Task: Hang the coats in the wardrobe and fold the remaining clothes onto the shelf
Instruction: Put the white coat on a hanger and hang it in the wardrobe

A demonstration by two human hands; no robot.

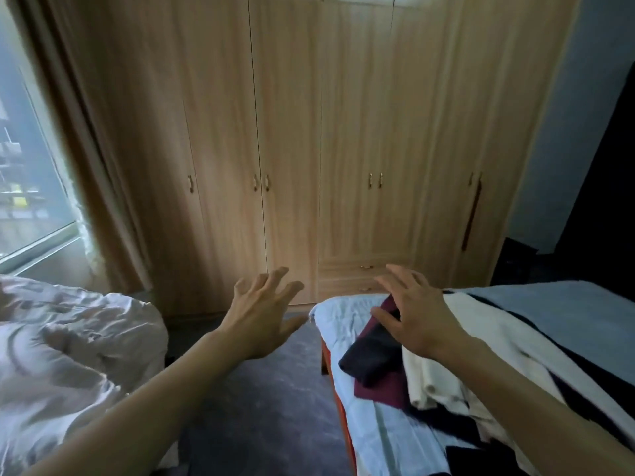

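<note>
Both hands are empty with fingers spread, the right hand (417, 316) just above the clothes (426, 379) heaped on the bed (343, 324), probably to take one, while the left hand (264, 314) reaches toward the closed wardrobe (309, 132) beyond its fingertips.

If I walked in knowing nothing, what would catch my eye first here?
Probably the two bare hands stretched forward with fingers spread and empty: the left hand over the floor, the right hand above a pile of clothes on the blue-sheeted bed at right. Behind them, a tall wooden wardrobe with its doors shut fills the far wall.
</note>
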